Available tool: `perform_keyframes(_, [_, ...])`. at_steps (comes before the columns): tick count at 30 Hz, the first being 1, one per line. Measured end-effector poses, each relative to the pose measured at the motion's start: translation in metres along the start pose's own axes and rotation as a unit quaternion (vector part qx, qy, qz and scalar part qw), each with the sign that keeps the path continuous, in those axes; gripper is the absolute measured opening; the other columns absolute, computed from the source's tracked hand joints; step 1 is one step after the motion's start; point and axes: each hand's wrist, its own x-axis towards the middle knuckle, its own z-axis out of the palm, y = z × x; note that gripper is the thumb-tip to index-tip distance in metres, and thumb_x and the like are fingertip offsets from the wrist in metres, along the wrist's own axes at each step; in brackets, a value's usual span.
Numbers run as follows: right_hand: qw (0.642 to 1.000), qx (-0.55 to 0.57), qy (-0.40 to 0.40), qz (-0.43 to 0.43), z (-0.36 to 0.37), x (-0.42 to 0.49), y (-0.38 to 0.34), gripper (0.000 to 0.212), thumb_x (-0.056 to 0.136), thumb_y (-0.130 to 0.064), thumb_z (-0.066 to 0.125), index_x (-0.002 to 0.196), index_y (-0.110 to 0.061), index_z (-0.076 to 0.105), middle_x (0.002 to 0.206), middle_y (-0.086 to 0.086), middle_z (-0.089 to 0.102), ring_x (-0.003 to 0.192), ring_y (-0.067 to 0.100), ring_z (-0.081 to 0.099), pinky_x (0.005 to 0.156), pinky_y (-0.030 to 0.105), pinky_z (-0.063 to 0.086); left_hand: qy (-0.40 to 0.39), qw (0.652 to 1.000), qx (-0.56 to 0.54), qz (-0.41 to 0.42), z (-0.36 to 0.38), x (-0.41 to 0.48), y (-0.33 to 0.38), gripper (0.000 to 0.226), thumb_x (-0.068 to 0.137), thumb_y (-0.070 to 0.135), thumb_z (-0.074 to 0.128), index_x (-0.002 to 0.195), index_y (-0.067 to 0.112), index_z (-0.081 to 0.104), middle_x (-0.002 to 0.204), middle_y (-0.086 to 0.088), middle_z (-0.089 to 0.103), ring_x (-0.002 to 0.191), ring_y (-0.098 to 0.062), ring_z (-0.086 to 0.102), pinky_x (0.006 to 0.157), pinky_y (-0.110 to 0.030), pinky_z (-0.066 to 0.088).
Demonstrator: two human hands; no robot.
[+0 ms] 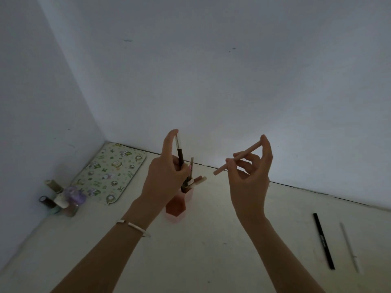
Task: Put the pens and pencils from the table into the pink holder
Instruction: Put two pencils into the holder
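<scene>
The pink holder (179, 205) stands on the white table, with several pens and pencils sticking out of its top. Right above it, my left hand (167, 172) holds a dark brown pen with a white end (180, 152) almost upright, its lower tip hidden among the ones in the holder. My right hand (249, 174), to the right of the holder and raised, grips a pink pencil (239, 158) that slants down to the left. A black pen (323, 241) and a thin white pen (349, 247) lie on the table at the right.
A floral green mat (110, 174) lies in the far left corner by the wall. Several small bottles (63, 198) stand in a cluster at the left wall. White walls close in the table (201, 250) at the back and left.
</scene>
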Motion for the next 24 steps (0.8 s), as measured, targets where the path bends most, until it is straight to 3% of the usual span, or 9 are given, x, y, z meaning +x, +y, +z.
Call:
perform_keyframes(3, [1.000,0.008,0.004,-0.004,-0.001,-0.001,-0.001,0.081,0.088,-0.002,0.067,0.146,-0.040,0.025,0.100,0.001,0.065,0.090,0.015,0.071,0.076,0.024,0.058,-0.001,1.000,0.021,-0.010,0.003,0.000,0.001,0.073,0.081,0.014,0.071,0.130,0.040,0.024,0.086,0.008,0.068,0.054,-0.008,0.068,0.051,-0.028,0.059])
perform_keyframes(6, [1.000,0.010,0.002,-0.003,0.001,-0.004,-0.002,0.079,0.088,-0.003,0.067,0.145,-0.041,0.026,0.101,0.000,0.065,0.092,0.016,0.070,0.078,0.027,0.059,0.006,0.988,0.147,0.039,0.008,-0.003,-0.002,0.054,0.086,0.021,0.068,0.122,0.030,0.029,0.079,0.005,0.066,0.053,-0.009,0.062,0.049,-0.029,0.056])
perform_keyframes(8, [1.000,0.007,0.001,0.000,0.004,-0.007,-0.002,0.079,0.089,-0.004,0.067,0.145,-0.040,0.026,0.101,-0.001,0.066,0.093,0.016,0.070,0.080,0.026,0.059,0.014,0.968,0.233,0.089,0.010,-0.005,-0.010,0.048,0.080,0.021,0.073,0.113,0.025,0.038,0.073,0.007,0.063,0.057,-0.010,0.059,0.058,-0.026,0.051])
perform_keyframes(11, [1.000,-0.005,0.000,-0.013,0.006,-0.012,0.000,0.076,0.088,-0.003,0.067,0.145,-0.034,0.028,0.098,-0.005,0.069,0.093,0.013,0.070,0.085,0.023,0.056,0.018,0.921,0.363,0.136,0.012,-0.009,-0.019,0.026,0.069,0.028,0.079,0.085,0.022,0.059,0.085,0.007,0.069,0.096,-0.018,0.063,0.089,-0.031,0.033])
perform_keyframes(13, [0.999,-0.046,-0.006,-0.028,0.011,-0.016,0.002,0.073,0.087,-0.007,0.069,0.143,-0.031,0.029,0.097,-0.010,0.071,0.095,0.007,0.068,0.090,0.021,0.052,0.030,0.911,0.380,0.156,0.011,-0.012,-0.022,0.016,0.073,0.038,0.075,0.070,0.024,0.068,0.101,0.006,0.072,0.111,-0.017,0.059,0.096,-0.032,0.027])
perform_keyframes(18, [0.983,-0.155,-0.060,-0.080,0.033,-0.028,0.017,0.059,0.088,-0.019,0.069,0.133,-0.035,0.035,0.101,-0.017,0.067,0.107,-0.004,0.056,0.101,0.013,0.028,0.136,0.941,0.269,0.152,-0.011,-0.009,-0.010,0.029,0.088,0.026,0.047,0.103,0.015,0.070,0.112,0.000,0.068,0.112,-0.021,0.055,0.095,-0.034,0.037])
perform_keyframes(20, [0.967,-0.205,-0.101,-0.115,0.040,-0.033,0.028,0.051,0.088,-0.016,0.069,0.129,-0.026,0.042,0.098,-0.012,0.066,0.102,0.006,0.058,0.098,0.009,0.022,0.149,0.950,0.235,0.144,-0.020,-0.006,-0.005,0.030,0.084,0.016,0.049,0.108,0.012,0.066,0.108,-0.001,0.068,0.107,-0.022,0.056,0.094,-0.030,0.037])
perform_keyframes(22, [0.942,-0.264,-0.128,-0.164,0.044,-0.037,0.041,0.039,0.085,-0.014,0.072,0.120,-0.019,0.057,0.096,-0.007,0.068,0.099,0.018,0.060,0.096,0.018,0.028,0.146,0.955,0.216,0.140,-0.025,-0.006,0.001,0.033,0.081,0.006,0.055,0.112,0.009,0.065,0.107,-0.003,0.068,0.105,-0.023,0.057,0.094,-0.029,0.037])
perform_keyframes(24, [0.906,-0.330,-0.127,-0.234,0.046,-0.044,0.051,0.024,0.084,-0.016,0.073,0.107,-0.016,0.071,0.111,0.002,0.070,0.108,0.026,0.059,0.097,0.031,0.035,0.142,0.961,0.196,0.132,-0.025,-0.009,0.007,0.036,0.079,-0.001,0.059,0.114,0.007,0.064,0.108,-0.005,0.067,0.105,-0.023,0.058,0.093,-0.031,0.041])
